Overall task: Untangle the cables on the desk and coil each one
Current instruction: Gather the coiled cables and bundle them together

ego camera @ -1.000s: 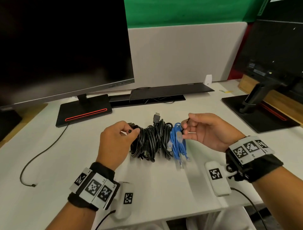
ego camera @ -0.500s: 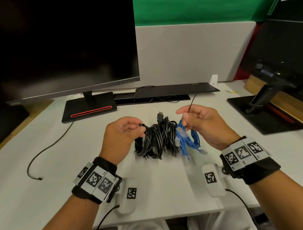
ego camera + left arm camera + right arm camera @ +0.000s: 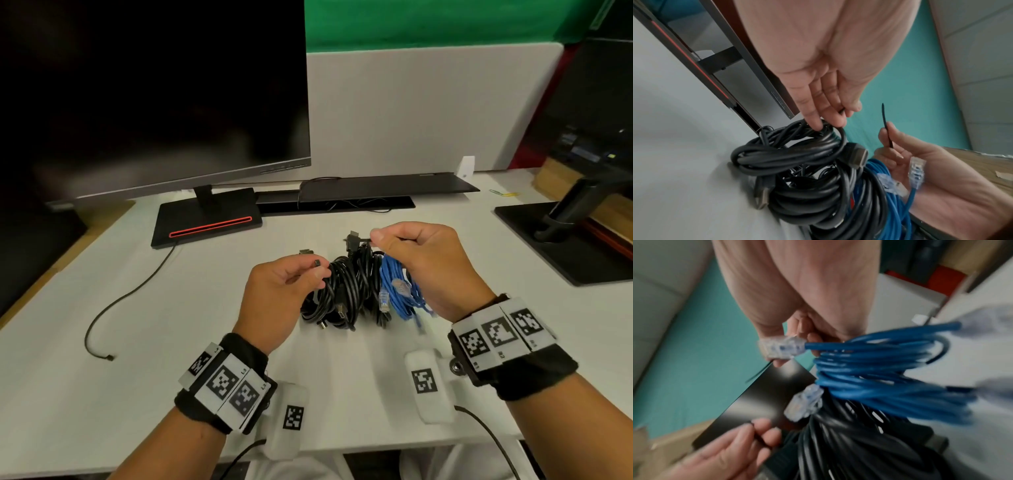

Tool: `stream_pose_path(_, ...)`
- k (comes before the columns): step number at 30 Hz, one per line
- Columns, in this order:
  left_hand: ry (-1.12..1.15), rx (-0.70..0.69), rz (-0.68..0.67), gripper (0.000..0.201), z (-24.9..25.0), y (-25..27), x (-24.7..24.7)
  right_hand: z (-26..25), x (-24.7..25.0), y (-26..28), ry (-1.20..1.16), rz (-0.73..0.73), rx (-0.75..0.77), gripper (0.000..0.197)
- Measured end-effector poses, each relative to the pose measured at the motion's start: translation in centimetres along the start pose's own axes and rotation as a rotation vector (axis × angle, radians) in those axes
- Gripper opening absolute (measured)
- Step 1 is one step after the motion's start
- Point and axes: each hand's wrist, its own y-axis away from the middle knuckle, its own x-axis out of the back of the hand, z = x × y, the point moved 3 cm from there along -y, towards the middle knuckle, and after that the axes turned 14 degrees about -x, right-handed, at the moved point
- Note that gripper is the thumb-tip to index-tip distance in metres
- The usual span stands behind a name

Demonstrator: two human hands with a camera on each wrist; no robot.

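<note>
One tangled bundle of black cables [image 3: 346,291] and one blue cable [image 3: 402,294] is lying mid-worktop [image 3: 102,394]. The left hand [image 3: 281,298] is pinching a black cable end; the right hand [image 3: 424,263] is pinching a thin black tie [image 3: 886,128]. Two clear plugs [image 3: 916,172] are showing on the blue cable.

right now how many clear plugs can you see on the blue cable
2. One clear plug sticks out by the right hand; the other lies against the blue cable beside the black cables. More may be hidden.
</note>
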Motion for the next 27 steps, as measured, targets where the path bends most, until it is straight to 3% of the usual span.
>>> stream_pose_path(4, -0.018, -0.032, -0.005, 0.034, 0.5, 0.9, 0.0, 0.0, -1.8, 1.1, 0.087, -0.018, 0.037, 0.009)
stream_pose_path(15, -0.003, -0.069, 0.003, 0.024, 1.0, 1.5, 0.7, 0.7, -3.4, 1.8, -0.018, 0.001, 0.018, 0.01)
stream_pose_path(27, -0.035, -0.107, 0.0, 0.031, 1.1, 1.6, 0.7, 0.7, -3.5, 1.9, -0.043, 0.012, 0.017, 0.013)
